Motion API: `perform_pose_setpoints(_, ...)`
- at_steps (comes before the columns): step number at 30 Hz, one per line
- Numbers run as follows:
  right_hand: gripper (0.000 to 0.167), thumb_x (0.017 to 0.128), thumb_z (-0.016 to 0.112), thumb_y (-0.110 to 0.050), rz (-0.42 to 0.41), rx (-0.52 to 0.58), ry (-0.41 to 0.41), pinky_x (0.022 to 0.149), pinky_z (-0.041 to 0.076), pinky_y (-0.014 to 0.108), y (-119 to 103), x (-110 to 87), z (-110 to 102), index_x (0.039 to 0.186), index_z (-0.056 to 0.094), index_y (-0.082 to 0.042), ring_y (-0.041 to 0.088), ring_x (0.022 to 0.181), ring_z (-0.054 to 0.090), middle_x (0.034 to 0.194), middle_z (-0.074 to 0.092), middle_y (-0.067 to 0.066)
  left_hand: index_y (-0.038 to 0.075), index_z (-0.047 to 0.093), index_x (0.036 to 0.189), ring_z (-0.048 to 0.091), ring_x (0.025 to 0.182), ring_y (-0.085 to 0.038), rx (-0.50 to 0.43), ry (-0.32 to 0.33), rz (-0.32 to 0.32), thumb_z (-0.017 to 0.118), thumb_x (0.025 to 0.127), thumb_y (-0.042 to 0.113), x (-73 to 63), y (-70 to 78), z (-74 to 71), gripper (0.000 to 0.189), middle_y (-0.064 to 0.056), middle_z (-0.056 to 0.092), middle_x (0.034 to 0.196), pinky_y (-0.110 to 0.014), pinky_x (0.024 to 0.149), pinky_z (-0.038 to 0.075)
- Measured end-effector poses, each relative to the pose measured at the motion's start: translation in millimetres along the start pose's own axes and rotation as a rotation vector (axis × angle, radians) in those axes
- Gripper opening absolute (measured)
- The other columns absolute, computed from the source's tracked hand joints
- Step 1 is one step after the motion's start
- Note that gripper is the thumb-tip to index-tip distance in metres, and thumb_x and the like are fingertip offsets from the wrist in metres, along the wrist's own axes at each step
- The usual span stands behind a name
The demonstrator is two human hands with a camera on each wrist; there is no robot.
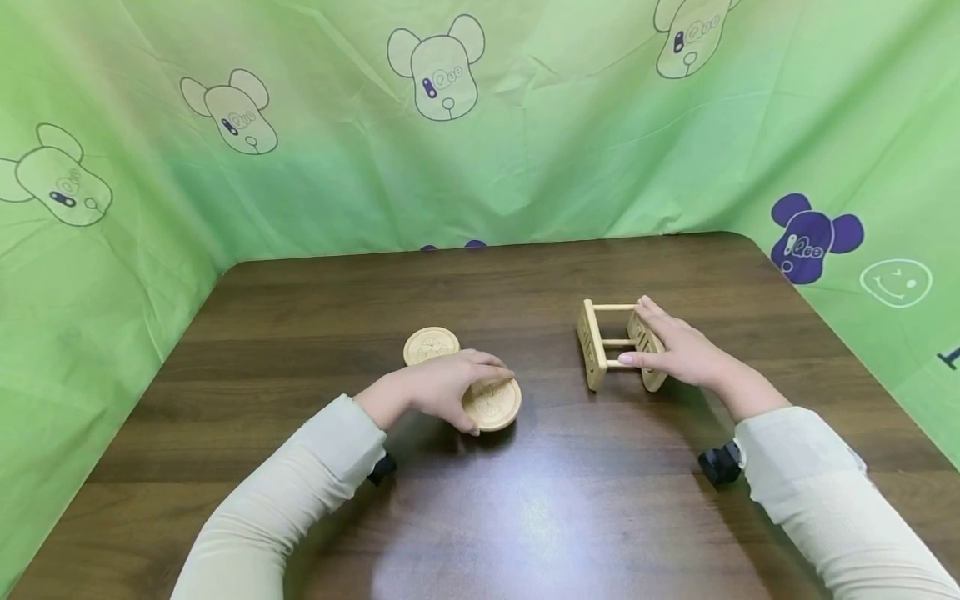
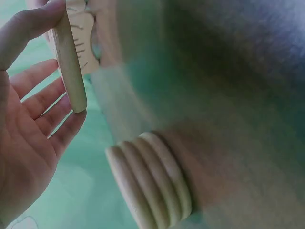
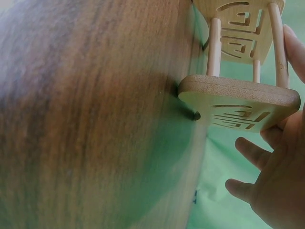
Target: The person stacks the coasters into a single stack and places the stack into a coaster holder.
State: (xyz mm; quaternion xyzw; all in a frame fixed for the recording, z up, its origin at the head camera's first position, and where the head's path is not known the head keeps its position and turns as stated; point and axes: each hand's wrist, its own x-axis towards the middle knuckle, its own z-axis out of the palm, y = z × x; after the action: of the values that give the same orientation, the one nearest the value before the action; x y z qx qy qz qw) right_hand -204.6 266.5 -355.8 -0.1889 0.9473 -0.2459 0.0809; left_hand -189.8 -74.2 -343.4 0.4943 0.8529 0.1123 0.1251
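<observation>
Here at lower centre of the head view, the left hand [image 1: 453, 385] pinches a wooden disc [image 1: 495, 407]! Just left of centre, a stack of matching discs [image 1: 431, 343] sits on the desk [image 1: 300, 333]; right of centre, the right hand [image 1: 682, 357] grips the wooden rack's [image 1: 592, 346] right-hand panel.

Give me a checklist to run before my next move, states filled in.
1. Left grip holds one coaster: ok, thumb and fingers hold its rim.
2. Held coaster apart from the stack: ok, left wrist view shows a gap.
3. Right grip on rack: ok, touching the right side panel.
4. Space between rack's side panels: ok, no coaster inside.
5. Held coaster over rack: not ok, well left of it.
6. Firmness of either hold: cannot tell.
</observation>
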Motion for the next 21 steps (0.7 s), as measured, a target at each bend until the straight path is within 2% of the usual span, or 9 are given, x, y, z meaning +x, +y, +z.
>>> perform_pose_setpoints(12,0.086,0.079,0.058,-0.04,-0.008,-0.001,0.006,0.092,0.01,0.058,-0.3,0.2,-0.7,0.134,0.013,0.009,0.045,0.122,0.008,0.138,0.002,0.026,0.005,0.039,0.129,0.035,0.114,-0.016,-0.029,0.073,-0.036,0.072,0.061,0.026,-8.0,-9.2,-17.4,0.079,-0.006,0.041,0.125,-0.025,0.092,0.029)
perform_pose_setpoints(14,0.086,0.079,0.058,-0.039,-0.005,0.002,0.005,0.092,0.01,0.059,0.3,0.0,-0.2,0.134,0.013,0.009,0.045,0.122,0.008,0.138,0.002,0.026,0.005,0.04,0.129,0.036,0.114,-0.017,-0.017,0.087,-0.053,0.072,0.061,0.027,-10.4,-11.0,-20.0,0.078,-0.006,0.041,0.125,-0.026,0.09,0.031)
perform_pose_setpoints(21,0.086,0.079,0.058,-0.04,-0.009,-0.001,0.0,0.093,0.009,0.058,-0.5,0.1,0.2,0.134,0.013,0.009,0.043,0.123,0.007,0.138,0.002,0.026,0.006,0.04,0.128,0.035,0.113,-0.018,-0.07,0.116,-0.116,0.072,0.062,0.024,-18.2,-19.8,-25.0,0.076,-0.007,0.039,0.127,-0.027,0.088,0.034)
